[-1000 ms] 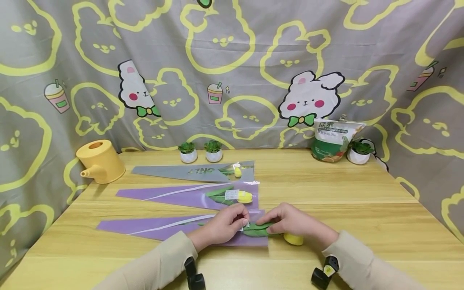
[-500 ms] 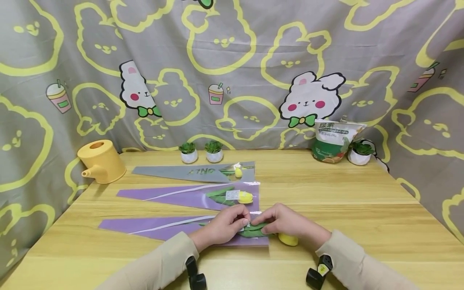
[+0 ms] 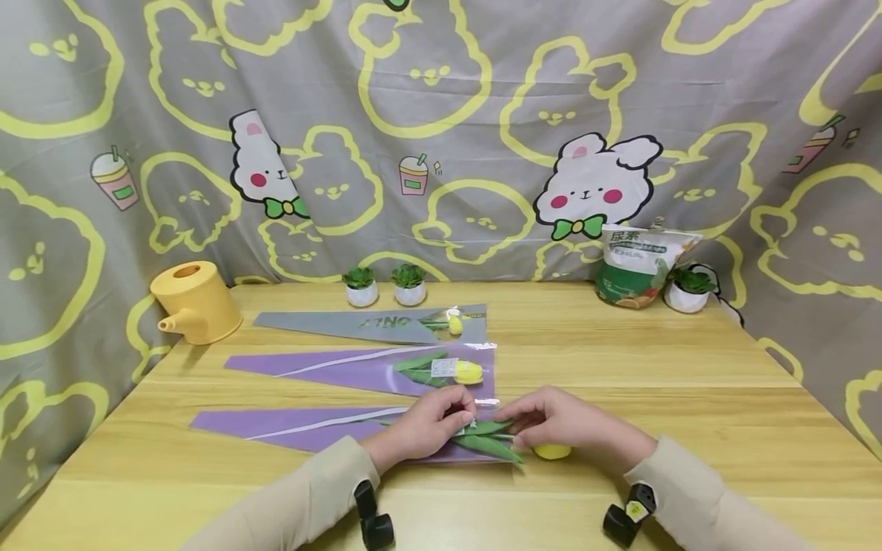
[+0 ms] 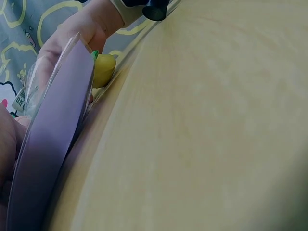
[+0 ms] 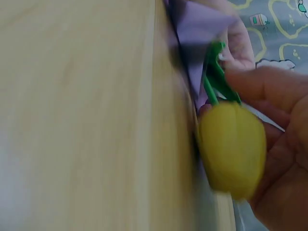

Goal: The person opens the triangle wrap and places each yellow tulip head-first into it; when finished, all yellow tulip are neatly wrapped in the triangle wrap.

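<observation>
A yellow artificial tulip (image 3: 552, 451) with green leaves (image 3: 491, 441) lies at the mouth of the nearest purple cone sleeve (image 3: 303, 428). My right hand (image 3: 554, 419) curls round the flower head, seen as the tulip (image 5: 233, 144) in my palm with its stem (image 5: 215, 79) running into the sleeve (image 5: 195, 26). My left hand (image 3: 437, 421) pinches the sleeve's open edge beside a small white label. In the left wrist view the sleeve (image 4: 53, 144) lifts off the table, with the tulip (image 4: 104, 69) beyond it.
Further back lie a second purple sleeve (image 3: 331, 367) holding a tulip (image 3: 468, 373) and a grey sleeve (image 3: 372, 325). A yellow watering can (image 3: 194, 301) stands at the left. Two small potted plants (image 3: 384, 286) stand at the back, and a bag (image 3: 639, 265) and another pot (image 3: 689, 289) at the right.
The right hand has nudged the tulip slightly left, towards the sleeve. The green leaves now lie flatter and show more at the sleeve's mouth. The left hand keeps its pinch.
</observation>
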A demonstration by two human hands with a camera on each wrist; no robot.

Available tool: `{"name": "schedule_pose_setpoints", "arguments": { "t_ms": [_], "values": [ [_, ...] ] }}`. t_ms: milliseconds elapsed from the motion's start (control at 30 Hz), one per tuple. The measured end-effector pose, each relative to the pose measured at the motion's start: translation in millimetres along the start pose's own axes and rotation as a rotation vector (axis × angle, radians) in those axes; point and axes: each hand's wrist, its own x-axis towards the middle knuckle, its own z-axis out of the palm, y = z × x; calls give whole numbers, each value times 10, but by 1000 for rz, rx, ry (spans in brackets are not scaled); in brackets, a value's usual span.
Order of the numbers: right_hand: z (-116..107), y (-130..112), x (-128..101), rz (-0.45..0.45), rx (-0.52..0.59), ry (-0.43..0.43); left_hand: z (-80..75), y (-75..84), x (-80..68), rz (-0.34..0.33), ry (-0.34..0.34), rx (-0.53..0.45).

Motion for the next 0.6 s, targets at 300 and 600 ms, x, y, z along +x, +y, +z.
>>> {"name": "schedule_pose_setpoints", "arguments": {
  "t_ms": [300, 600],
  "values": [
    [-23, 9, -217, -8, -62, -28, -4, 7, -6, -14, 7, -19],
    [96, -3, -270, 24, -238, 79, 0, -7, 2, -33, 12, -38]
  ]
}}
